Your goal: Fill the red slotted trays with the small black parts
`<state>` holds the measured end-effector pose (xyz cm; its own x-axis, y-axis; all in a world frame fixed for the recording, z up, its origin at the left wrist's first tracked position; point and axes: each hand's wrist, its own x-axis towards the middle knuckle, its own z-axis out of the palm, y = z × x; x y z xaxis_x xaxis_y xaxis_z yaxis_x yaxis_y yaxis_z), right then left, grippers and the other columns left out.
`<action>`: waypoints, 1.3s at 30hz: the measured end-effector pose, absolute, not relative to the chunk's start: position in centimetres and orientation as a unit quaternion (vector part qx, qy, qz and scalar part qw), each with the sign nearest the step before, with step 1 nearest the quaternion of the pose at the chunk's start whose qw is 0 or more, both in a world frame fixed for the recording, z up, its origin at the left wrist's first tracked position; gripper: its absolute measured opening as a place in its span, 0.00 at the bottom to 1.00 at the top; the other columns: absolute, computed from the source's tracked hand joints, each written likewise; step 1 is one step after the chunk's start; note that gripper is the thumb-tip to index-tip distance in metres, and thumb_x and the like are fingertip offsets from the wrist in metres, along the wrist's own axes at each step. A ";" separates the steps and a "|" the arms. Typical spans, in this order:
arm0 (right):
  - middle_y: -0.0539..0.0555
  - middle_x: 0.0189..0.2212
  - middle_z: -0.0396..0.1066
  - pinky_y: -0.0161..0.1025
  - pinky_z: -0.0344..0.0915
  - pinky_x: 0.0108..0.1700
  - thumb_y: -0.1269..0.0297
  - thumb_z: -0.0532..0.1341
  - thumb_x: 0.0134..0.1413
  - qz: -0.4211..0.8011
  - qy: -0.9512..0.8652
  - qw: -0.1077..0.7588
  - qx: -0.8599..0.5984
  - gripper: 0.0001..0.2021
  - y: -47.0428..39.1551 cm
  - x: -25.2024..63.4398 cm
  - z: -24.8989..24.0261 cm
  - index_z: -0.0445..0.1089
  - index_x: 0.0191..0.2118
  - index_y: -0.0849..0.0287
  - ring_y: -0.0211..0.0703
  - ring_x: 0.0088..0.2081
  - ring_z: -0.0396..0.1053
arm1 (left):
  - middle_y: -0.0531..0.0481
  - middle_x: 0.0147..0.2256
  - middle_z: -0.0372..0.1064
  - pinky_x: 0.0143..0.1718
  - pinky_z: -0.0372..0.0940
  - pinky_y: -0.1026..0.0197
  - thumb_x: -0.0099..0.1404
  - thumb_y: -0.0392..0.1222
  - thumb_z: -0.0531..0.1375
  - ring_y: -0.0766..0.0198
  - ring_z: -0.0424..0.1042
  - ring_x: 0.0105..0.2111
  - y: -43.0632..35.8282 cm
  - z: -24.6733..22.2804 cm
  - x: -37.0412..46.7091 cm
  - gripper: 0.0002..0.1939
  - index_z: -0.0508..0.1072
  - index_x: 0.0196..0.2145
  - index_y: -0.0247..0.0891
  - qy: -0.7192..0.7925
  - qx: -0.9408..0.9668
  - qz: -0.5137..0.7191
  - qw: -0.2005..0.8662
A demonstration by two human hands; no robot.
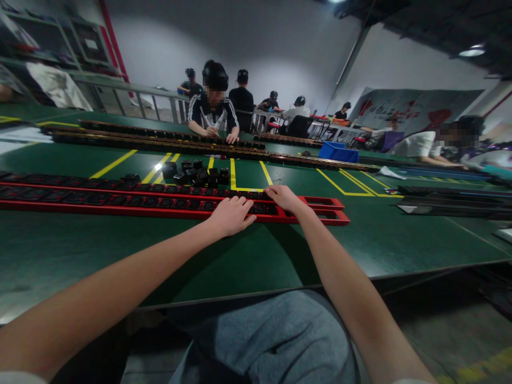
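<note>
Bare forearms, left (120, 282) and right (352, 277), two in all, reach forward above jeans (268, 341) and draw together at the wrists. The left hand (232, 216) lies palm down on the near row of the red rack (294, 216), fingers loosely bent, thumb apart, gripping nothing visible. The right hand (282, 197), just beside it, bends its fingers at the far row; whether they pinch a piece, I cannot tell. The rack lies lengthwise on the green table (248, 264), two open slots at its right end; its many black pieces are too small to count. Beyond it sit roughly ten loose black blocks (196, 175), overlapping, and one blue bin (339, 153). Across the table, one person (214, 109) in striped sleeves bends over long dark strips (168, 140); at least six more people are behind.
</note>
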<state>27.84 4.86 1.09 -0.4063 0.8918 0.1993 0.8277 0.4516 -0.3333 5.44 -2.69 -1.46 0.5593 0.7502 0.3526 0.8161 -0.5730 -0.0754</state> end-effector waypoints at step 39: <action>0.54 0.37 0.78 0.41 0.68 0.45 0.65 0.61 0.61 0.145 -0.840 0.236 -0.466 0.08 4.8 27.6 0.8 0.77 0.41 0.59 0.44 0.39 0.73 | 0.38 0.49 0.72 0.45 0.64 0.50 0.73 0.55 0.49 0.48 0.71 0.48 -2.9 -1.0 5.6 0.23 0.69 0.54 0.36 -0.455 -0.877 -0.119 0.100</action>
